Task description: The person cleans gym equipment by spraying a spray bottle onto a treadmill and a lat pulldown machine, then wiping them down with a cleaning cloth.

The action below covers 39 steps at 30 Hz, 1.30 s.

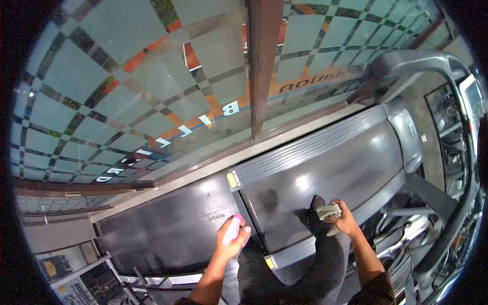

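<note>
My left hand (pixel 236 246) is closed around a small white bottle (pixel 231 232) with a pink top, held over the rear end of a treadmill (pixel 345 168). My fingers cover part of the bottle. A crumpled light grey-beige cloth (pixel 329 212) is gripped in my right hand (pixel 346 221), above my leg and shoe near the belt. The cloth hangs a little below the fingers and seems apart from the treadmill. The black belt beneath has shiny reflections.
A glass wall (pixel 152 91) with checkered film and lettering runs along the treadmill's far side. Its brown post (pixel 258 71) stands midway. The treadmill's curved handrail (pixel 465 96) rises at right. A dark floor mat (pixel 168 229) lies behind the machine. Other gym equipment (pixel 401 231) stands at lower right.
</note>
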Each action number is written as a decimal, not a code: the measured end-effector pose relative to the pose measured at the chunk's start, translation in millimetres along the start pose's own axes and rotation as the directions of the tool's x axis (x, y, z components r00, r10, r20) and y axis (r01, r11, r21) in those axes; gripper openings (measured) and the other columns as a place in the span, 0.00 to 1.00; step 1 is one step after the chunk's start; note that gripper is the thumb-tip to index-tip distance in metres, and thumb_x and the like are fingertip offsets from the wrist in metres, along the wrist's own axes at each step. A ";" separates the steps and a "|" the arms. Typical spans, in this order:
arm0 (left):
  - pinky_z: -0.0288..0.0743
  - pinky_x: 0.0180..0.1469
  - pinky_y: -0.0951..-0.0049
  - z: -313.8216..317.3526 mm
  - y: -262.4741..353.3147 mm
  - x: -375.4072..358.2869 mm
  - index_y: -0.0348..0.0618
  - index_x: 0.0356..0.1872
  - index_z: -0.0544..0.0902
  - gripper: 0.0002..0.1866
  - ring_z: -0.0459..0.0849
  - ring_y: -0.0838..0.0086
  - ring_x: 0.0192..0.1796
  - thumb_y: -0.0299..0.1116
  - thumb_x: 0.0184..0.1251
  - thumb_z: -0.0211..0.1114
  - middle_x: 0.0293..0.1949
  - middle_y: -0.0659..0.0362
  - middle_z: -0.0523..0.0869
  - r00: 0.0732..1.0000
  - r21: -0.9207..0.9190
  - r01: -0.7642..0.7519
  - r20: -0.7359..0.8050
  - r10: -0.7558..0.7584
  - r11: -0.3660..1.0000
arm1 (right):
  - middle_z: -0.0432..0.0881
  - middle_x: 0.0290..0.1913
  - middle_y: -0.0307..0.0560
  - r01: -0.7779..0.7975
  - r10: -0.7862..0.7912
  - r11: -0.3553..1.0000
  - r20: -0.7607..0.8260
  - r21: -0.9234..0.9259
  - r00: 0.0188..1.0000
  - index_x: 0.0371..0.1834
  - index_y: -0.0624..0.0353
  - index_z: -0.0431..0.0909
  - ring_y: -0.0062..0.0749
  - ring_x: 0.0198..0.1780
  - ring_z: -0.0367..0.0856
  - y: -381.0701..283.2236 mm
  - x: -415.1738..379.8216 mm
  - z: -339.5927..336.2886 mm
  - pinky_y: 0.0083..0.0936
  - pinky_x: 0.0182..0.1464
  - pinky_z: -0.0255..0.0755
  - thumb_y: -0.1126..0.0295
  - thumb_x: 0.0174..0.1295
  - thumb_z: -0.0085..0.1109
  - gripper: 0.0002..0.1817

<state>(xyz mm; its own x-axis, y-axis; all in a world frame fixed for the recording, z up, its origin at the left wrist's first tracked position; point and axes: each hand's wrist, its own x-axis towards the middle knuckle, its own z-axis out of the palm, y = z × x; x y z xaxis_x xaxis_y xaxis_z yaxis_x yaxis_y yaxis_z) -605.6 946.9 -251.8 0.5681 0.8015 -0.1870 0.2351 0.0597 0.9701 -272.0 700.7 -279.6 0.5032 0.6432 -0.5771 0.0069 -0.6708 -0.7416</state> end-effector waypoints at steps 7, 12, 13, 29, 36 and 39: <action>0.77 0.54 0.69 70.3 -145.8 53.3 0.39 0.53 0.82 0.15 0.86 0.67 0.50 0.34 0.69 0.68 0.45 0.55 0.88 0.981 0.146 0.191 -0.002 -0.192 0.971 | 0.79 0.55 0.58 0.202 -0.178 0.884 0.098 -0.422 0.979 0.65 0.58 0.67 0.50 0.56 0.80 117.2 226.3 38.5 0.38 0.58 0.74 0.79 0.56 0.66 0.31; 0.77 0.55 0.70 106.9 -286.8 67.1 0.39 0.53 0.81 0.15 0.84 0.73 0.50 0.35 0.71 0.67 0.45 0.57 0.87 0.931 -0.041 0.328 -0.156 -0.331 0.944 | 0.73 0.57 0.63 0.264 -0.229 0.743 0.138 -0.615 0.964 0.67 0.51 0.67 0.68 0.57 0.76 156.3 308.4 105.3 0.50 0.56 0.75 0.79 0.54 0.66 0.34; 0.77 0.53 0.70 111.3 -304.1 70.8 0.38 0.52 0.81 0.15 0.84 0.74 0.49 0.35 0.71 0.67 0.45 0.58 0.87 0.915 -0.086 0.340 -0.199 -0.351 0.936 | 0.72 0.57 0.63 0.273 -0.227 0.728 0.154 -0.629 0.961 0.66 0.51 0.68 0.67 0.57 0.76 163.4 318.6 119.2 0.51 0.57 0.75 0.79 0.54 0.65 0.34; 0.78 0.44 0.75 117.6 -450.3 144.3 0.40 0.44 0.79 0.15 0.83 0.71 0.32 0.27 0.60 0.75 0.31 0.58 0.83 0.968 0.271 0.006 -0.245 0.063 0.963 | 0.68 0.60 0.59 0.325 -0.366 0.441 0.163 -0.837 0.916 0.68 0.46 0.66 0.63 0.60 0.73 156.1 462.0 158.9 0.51 0.58 0.76 0.79 0.60 0.59 0.32; 0.79 0.41 0.67 131.2 -472.2 157.1 0.40 0.39 0.79 0.16 0.85 0.62 0.32 0.28 0.54 0.78 0.31 0.55 0.85 0.963 0.174 0.057 -0.270 -0.008 0.983 | 0.69 0.58 0.62 0.207 -0.354 0.429 0.048 -0.879 0.934 0.71 0.45 0.64 0.63 0.61 0.73 166.7 493.5 164.5 0.51 0.57 0.75 0.76 0.63 0.58 0.32; 0.78 0.37 0.72 130.2 -476.7 157.6 0.40 0.42 0.75 0.17 0.84 0.72 0.32 0.26 0.58 0.76 0.31 0.57 0.84 0.967 0.168 0.087 -0.251 -0.043 0.982 | 0.69 0.58 0.64 0.196 -0.385 0.433 0.017 -0.880 0.923 0.71 0.47 0.63 0.65 0.59 0.74 202.5 507.8 171.5 0.52 0.56 0.75 0.74 0.65 0.58 0.30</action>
<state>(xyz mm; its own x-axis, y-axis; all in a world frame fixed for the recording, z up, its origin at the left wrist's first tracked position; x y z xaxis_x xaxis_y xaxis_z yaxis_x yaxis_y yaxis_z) -525.5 967.3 -763.9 0.3415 0.9217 -0.1838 0.4133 0.0284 0.9102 -163.3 954.9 -781.5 0.4471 0.8579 -0.2530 0.8622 -0.4887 -0.1333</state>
